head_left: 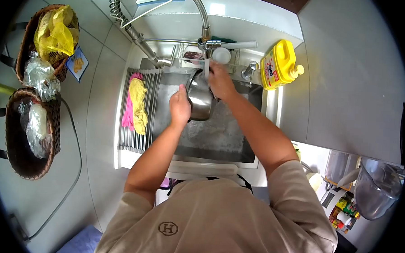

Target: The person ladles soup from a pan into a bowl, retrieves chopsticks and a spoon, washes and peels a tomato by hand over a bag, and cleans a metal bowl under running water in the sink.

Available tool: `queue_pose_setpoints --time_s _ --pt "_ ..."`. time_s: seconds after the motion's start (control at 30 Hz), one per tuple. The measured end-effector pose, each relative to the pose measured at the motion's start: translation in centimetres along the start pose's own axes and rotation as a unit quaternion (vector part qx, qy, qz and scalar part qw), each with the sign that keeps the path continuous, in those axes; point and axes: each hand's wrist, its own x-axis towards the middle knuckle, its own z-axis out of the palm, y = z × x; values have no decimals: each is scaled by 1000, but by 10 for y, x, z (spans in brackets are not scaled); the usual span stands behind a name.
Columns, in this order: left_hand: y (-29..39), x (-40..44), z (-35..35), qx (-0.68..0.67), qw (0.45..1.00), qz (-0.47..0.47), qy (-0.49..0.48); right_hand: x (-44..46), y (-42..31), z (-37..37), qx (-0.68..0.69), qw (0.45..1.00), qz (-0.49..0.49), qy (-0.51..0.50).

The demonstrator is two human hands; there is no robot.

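A shiny stainless steel pot [200, 97] is tilted on its side above the sink [229, 136]. My left hand [180, 106] grips its left side, thumb pointing up. At the pot's upper right edge is my right hand [221, 81], its fingers curled at the rim and partly hidden. Water runs down from the faucet [206, 32] beside the right hand's fingers. The pot's inside is mostly turned away from me.
A roll-up rack [152, 110] across the sink's left side carries a yellow glove [138, 105] and pink cloth. A yellow detergent bottle [279, 66] stands at the right rear. Two woven baskets [55, 133] sit left. A caddy [187, 53] is behind the faucet.
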Motion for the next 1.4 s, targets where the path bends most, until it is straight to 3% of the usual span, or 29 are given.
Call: queue_pose_setpoints --time_s 0.03,0.13,0.17,0.2,0.27,0.3,0.4,0.43,0.47,0.53,0.57,0.6,0.63,0.67,0.7,0.8,0.83,0.87,0.93,0.97,1.0,1.07,1.17,1.2,1.27,1.3,1.33,1.37,1.4 --pt "2 3 -1 13 1000 5 -1 -8 -19 -1 -77 995 -33 -60" --pt "-9 27 7 -27 999 24 8 -25 -66 3 -169 950 -259 -50" --pt "-18 30 8 -50 998 29 13 -21 -56 6 -131 968 -197 -88" --pt "-12 29 9 -33 999 26 1 -10 -42 2 -189 962 -152 -121" --pt "14 21 9 2 1000 23 -20 10 -17 -13 -303 933 -64 -183" --pt "24 18 4 48 998 -27 -42 9 -34 -20 -307 913 -14 -269" --pt "-1 23 10 -56 998 -4 -17 -25 -58 -7 -161 948 -255 -107" --pt "-8 25 10 -79 996 15 -34 -23 -54 -4 -146 947 -274 -80" --pt "-16 25 8 -72 996 -1 -55 -18 -51 -11 -128 974 -120 -144" --pt "5 19 -2 -58 993 -30 -94 5 -55 -46 -80 944 188 -259" --pt "14 16 -10 -139 985 -57 -86 7 -1 -41 90 955 200 -202" --pt "20 15 -19 -218 969 -84 -80 9 4 -41 257 935 205 -135" --pt "21 16 -27 -282 953 -84 -65 2 7 -40 362 876 295 -123" --pt "14 22 -26 -384 911 -146 -34 -11 10 -40 457 799 376 -110" --pt "14 24 -24 -401 904 -146 -31 -20 -7 -42 540 705 449 -96" --pt "4 23 -17 -492 852 -179 -24 -39 3 -6 597 708 367 86" --pt "-1 23 -15 -477 860 -181 0 -43 1 -1 605 711 341 112" --pt "-6 21 -17 -460 872 -168 -9 -41 3 -3 584 718 369 87" --pt "-12 27 -32 -503 816 -248 -144 -37 9 -21 540 727 421 43" --pt "-11 29 -36 -483 817 -279 -145 -33 8 -31 457 773 440 -2" --pt "-5 29 -40 -463 818 -310 -144 -34 18 -27 395 836 379 33" --pt "-15 32 -35 -439 850 -280 -77 -38 42 -11 256 930 244 97" --pt "-10 24 -12 -453 855 -239 80 -46 -11 2 167 957 187 146" --pt "-4 16 -8 -467 849 -232 79 -54 -29 13 156 958 173 168" --pt "14 3 0 -493 839 -217 71 -72 -48 32 -31 974 5 225" --pt "11 -2 4 -491 843 -209 73 -76 -60 28 -103 981 -72 147" --pt "33 -12 6 -393 887 -226 90 -78 -75 19 -173 971 -149 67" --pt "35 -13 4 -403 882 -236 63 -78 -83 14 -242 944 -225 -13" --pt "35 -14 2 -412 876 -247 34 -74 -81 12 -227 943 -240 -43"
